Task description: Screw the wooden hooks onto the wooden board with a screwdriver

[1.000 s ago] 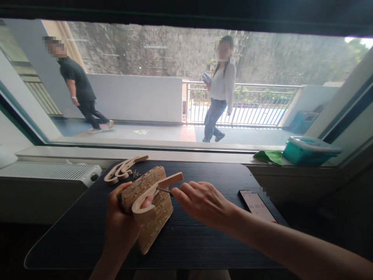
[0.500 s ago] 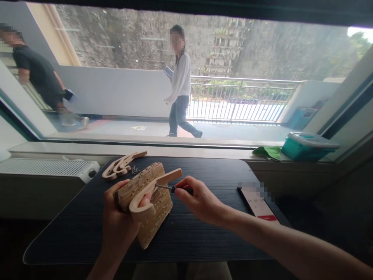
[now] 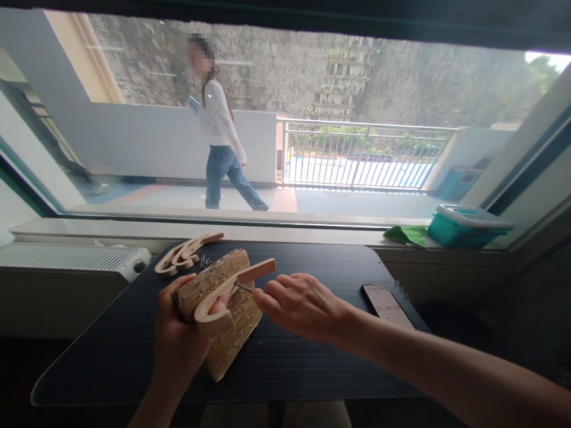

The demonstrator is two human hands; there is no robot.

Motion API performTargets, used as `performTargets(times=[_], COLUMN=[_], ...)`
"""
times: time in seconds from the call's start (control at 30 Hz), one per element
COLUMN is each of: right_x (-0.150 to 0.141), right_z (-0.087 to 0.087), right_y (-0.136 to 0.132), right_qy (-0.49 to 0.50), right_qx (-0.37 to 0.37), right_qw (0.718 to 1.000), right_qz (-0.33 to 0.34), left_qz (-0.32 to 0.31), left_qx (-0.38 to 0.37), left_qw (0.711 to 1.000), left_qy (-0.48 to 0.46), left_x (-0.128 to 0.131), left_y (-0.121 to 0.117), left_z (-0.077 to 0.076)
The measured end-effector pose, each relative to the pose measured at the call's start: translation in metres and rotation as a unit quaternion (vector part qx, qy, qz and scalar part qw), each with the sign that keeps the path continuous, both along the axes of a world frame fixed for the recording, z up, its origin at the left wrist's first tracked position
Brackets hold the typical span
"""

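Observation:
My left hand (image 3: 181,339) grips a rough wooden block (image 3: 238,339) tilted above the table, its thumb pressing a curved wooden hook (image 3: 214,309) against the block's face. My right hand (image 3: 294,303) is closed around a screwdriver (image 3: 243,287); only the metal shaft shows, as the fingers cover the handle. The shaft's tip meets the hook near its middle, where any screw is too small to make out. Behind the block lie more wooden hooks (image 3: 178,255) and several small screws (image 3: 205,261).
A phone showing a timer (image 3: 388,308) lies on the dark table (image 3: 312,368) to the right. On the windowsill are a green cloth (image 3: 405,235) and a teal box (image 3: 464,227). A white radiator (image 3: 71,257) stands at left. Outside the window a person (image 3: 220,125) walks.
My right hand has turned over around the screwdriver, so its knuckles now face up and the handle is hidden. The block and hook stay nearly still. Outside, the walking person has moved left.

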State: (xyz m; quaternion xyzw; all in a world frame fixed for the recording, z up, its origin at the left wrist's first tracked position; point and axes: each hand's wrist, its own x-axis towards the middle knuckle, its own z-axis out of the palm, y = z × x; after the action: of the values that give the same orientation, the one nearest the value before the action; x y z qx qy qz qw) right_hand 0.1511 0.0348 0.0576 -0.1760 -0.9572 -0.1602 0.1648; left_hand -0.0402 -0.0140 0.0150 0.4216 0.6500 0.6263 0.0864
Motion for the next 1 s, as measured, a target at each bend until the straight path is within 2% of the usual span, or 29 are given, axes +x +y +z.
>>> performTargets(times=[0.03, 0.1, 0.17, 0.23, 0.3, 0.37, 0.47, 0.63, 0.7, 0.77, 0.83, 0.9, 0.97, 1.0], right_x=[-0.002, -0.007, -0.009, -0.009, -0.008, -0.009, -0.014, -0.032, -0.039, -0.046, -0.053, -0.059, -0.06, -0.058], right_z=[-0.001, 0.003, 0.015, 0.032, 0.046, 0.054, 0.052, 0.041, 0.038, 0.036, 0.034, 0.035, 0.039, 0.042], right_y=[0.001, 0.003, 0.006, 0.011, 0.018, 0.027, 0.041, 0.062, 0.068, 0.072, 0.075, 0.075, 0.074, 0.074], right_qy=[0.014, 0.063, 0.115, 0.117, 0.062, 0.02, -0.035, -0.16, -0.203, -0.224, -0.238, -0.253, -0.267, -0.273], right_qx=[-0.019, -0.107, -0.218, -0.293, -0.314, -0.288, -0.273, -0.283, -0.291, -0.293, -0.286, -0.272, -0.263, -0.263], right_qw=[1.0, 0.992, 0.964, 0.936, 0.934, 0.943, 0.944, 0.925, 0.915, 0.911, 0.912, 0.915, 0.914, 0.911], right_qz=[-0.002, -0.037, -0.101, -0.154, -0.159, -0.164, -0.184, -0.199, -0.193, -0.184, -0.171, -0.159, -0.157, -0.162], left_qz=[0.003, 0.008, -0.006, -0.055, -0.124, -0.183, -0.207, -0.221, -0.197, -0.18, -0.205, -0.243, -0.259, -0.262], left_qx=[0.004, 0.009, -0.007, -0.055, -0.117, -0.167, -0.216, -0.237, -0.215, -0.174, -0.145, -0.159, -0.181, -0.183], left_qw=[1.0, 1.0, 1.0, 0.995, 0.979, 0.958, 0.941, 0.946, 0.955, 0.957, 0.934, 0.9, 0.886, 0.889], left_qy=[0.002, 0.002, -0.021, -0.066, -0.113, -0.144, -0.156, -0.017, 0.044, 0.148, 0.255, 0.324, 0.34, 0.328], left_x=[-0.001, -0.004, -0.005, -0.004, 0.0, 0.005, 0.009, -0.009, -0.018, -0.024, -0.023, -0.018, -0.016, -0.018], left_y=[0.001, 0.002, 0.004, 0.007, 0.014, 0.025, 0.046, 0.065, 0.065, 0.063, 0.062, 0.063, 0.064, 0.065], left_z=[0.0, 0.0, -0.001, -0.005, -0.011, -0.016, -0.024, -0.038, -0.042, -0.042, -0.04, -0.036, -0.032, -0.03])
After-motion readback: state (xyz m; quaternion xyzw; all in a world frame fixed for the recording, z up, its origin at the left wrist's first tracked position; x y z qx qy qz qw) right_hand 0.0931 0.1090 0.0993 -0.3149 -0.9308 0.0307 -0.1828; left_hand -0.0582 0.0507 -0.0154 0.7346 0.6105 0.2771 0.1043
